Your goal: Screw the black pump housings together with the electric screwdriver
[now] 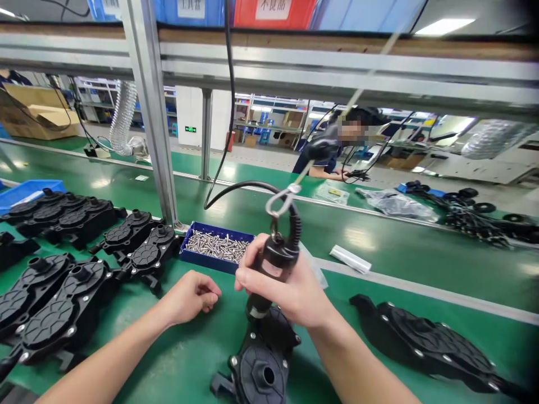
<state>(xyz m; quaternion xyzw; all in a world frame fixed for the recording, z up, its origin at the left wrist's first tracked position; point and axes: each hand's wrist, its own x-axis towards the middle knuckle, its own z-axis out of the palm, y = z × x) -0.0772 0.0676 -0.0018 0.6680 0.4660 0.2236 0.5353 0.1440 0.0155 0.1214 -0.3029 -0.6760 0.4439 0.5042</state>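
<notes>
My right hand [295, 286] is wrapped round a black electric screwdriver [273, 266] that hangs from a looped cord. The screwdriver points down at a black plastic housing [263, 365] with a round spout and silver screws, and its tip is hidden. My left hand [193, 297] hovers to the left of the screwdriver, fingers curled and pinched together. Anything between those fingertips is too small to make out. Just beyond my hands sits a blue box [214, 266] full of small silver screws [217, 245].
Several similar black housings [54, 314] fill the left side of the green bench, and another housing [429, 342] lies at the right. A metal post [149, 112] rises behind the screw box. Across the bench a person [328, 148] leans over cables. A white strip [350, 258] lies behind my right hand.
</notes>
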